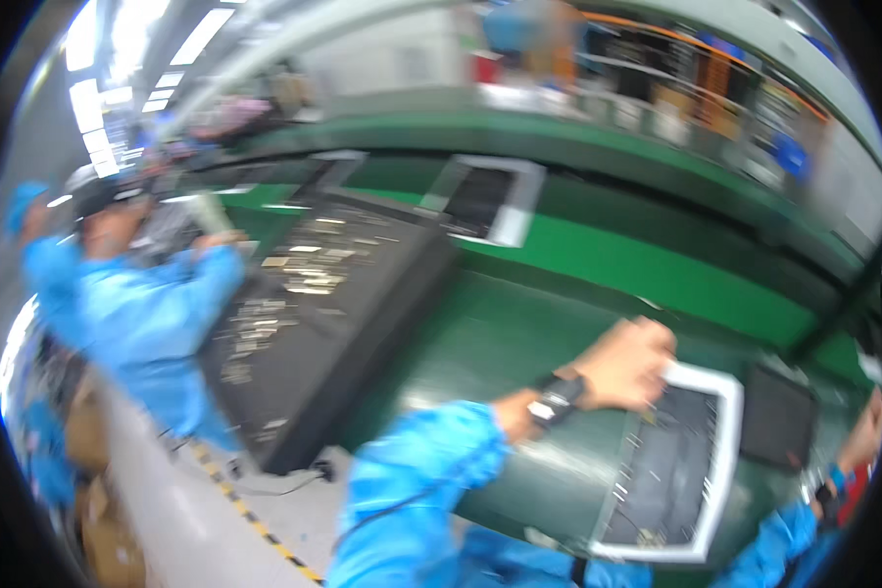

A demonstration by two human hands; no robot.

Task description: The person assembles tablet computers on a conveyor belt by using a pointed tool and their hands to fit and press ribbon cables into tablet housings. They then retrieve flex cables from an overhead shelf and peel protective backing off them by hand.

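Observation:
My left hand (629,365), with a dark band on its wrist, is closed with curled fingers at the upper left corner of a white-framed dark panel (730,431). Whatever its fingers may hold is hidden by blur. The panel lies on the green workbench (549,318), with thin strands or wires along its dark middle. My right hand (864,433) shows at the far right rim, blurred, wearing a blue wristband; its fingers are too smeared to read. Between that hand and the panel lies a flat black pad (777,416).
A large black foam block (363,323) bearing many small metallic pieces stands to the left. Another white-framed panel (510,216) lies on the green conveyor (617,269) behind. A co-worker in blue (132,294) works at far left. Shelves with bins (676,78) line the back.

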